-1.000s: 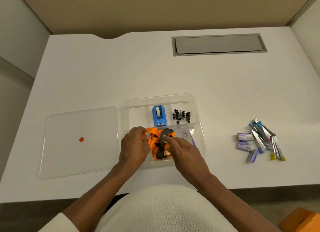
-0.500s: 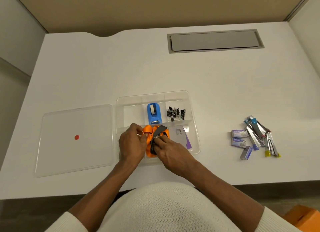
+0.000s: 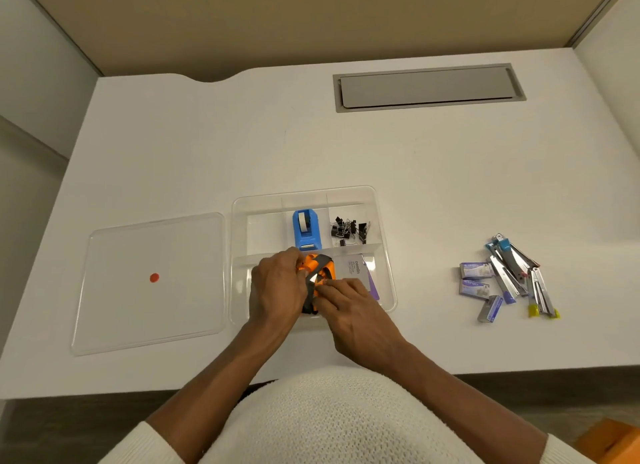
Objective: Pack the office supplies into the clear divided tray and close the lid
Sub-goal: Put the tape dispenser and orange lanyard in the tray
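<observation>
Tray (image 3: 388, 241) partly packed: tape dispenser (image 3: 306, 228), binder clips (image 3: 349, 228), card pack (image 3: 356, 273) in. Left hand (image 3: 277, 290) and right hand (image 3: 353, 311) both pinch orange lanyard (image 3: 317, 267), tucking into front compartment. Staplers (image 3: 519, 273), staple boxes (image 3: 476, 278) on desk, well apart. Lid (image 3: 149, 283) off, beside tray.

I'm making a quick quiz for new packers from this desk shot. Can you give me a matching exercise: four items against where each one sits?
Items:
1. blue tape dispenser
2. black binder clips
3. clear lid
4. staplers

Places:
A. flat on the desk, left of the tray
B. rear right compartment
C. loose on the desk, right of the tray
D. rear middle compartment

Pairs: 1-D, 2-B, 3-A, 4-C
</observation>
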